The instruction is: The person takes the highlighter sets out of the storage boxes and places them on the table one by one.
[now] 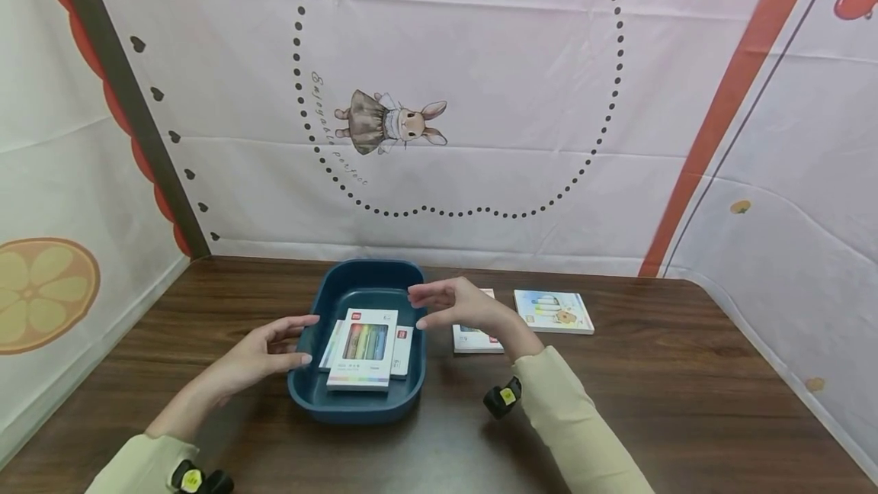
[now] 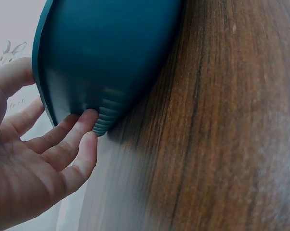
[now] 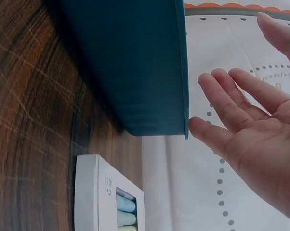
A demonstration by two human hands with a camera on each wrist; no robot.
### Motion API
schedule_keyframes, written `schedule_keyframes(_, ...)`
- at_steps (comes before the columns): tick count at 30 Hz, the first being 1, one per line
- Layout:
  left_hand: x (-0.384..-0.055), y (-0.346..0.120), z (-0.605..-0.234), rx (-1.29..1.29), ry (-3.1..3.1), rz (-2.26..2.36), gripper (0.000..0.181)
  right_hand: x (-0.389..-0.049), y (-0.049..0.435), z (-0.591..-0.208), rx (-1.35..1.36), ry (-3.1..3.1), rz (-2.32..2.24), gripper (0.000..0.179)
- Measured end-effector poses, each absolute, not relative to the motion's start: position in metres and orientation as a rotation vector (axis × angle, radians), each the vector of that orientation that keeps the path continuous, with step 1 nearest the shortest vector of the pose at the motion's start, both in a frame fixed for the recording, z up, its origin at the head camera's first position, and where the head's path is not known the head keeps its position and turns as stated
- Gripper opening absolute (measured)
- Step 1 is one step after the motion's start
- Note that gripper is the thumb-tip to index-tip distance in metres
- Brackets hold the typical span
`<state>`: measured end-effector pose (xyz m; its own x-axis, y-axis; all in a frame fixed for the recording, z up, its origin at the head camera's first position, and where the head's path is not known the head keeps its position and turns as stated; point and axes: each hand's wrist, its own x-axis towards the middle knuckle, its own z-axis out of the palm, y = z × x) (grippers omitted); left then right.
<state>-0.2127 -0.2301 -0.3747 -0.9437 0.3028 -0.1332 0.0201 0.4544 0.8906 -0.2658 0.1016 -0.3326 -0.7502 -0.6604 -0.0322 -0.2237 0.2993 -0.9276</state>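
Observation:
A blue plastic bin (image 1: 357,415) stands on the table. Inside it, a white box with a window showing coloured sticks (image 1: 363,349) lies over other white boxes (image 1: 402,353), which it partly covers. My left hand (image 1: 270,349) is at the bin's left side. Its thumb and index finger reach the rim, and the other fingers (image 2: 70,139) lie relaxed along the outer wall. On the opposite side my right hand (image 1: 459,307) hovers by the right rim, fingers loosely spread and holding nothing. One fingertip (image 3: 199,126) comes right up to the rim edge in the right wrist view.
Beneath the right hand lies a white box with a window (image 1: 478,341), partly hidden by that hand. Farther right is a flat box with a printed picture (image 1: 554,311). A printed cloth (image 1: 521,136) hangs behind the wooden table (image 1: 652,372).

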Motion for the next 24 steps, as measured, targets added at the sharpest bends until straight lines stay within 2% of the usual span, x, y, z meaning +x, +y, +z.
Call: schedule_keyframes(24, -0.213, -0.23, -0.374, 0.285, 2.445, 1.471, 0.066, -0.265, 0.07, -0.335, -0.846, 2.269, -1.108, 0.053)
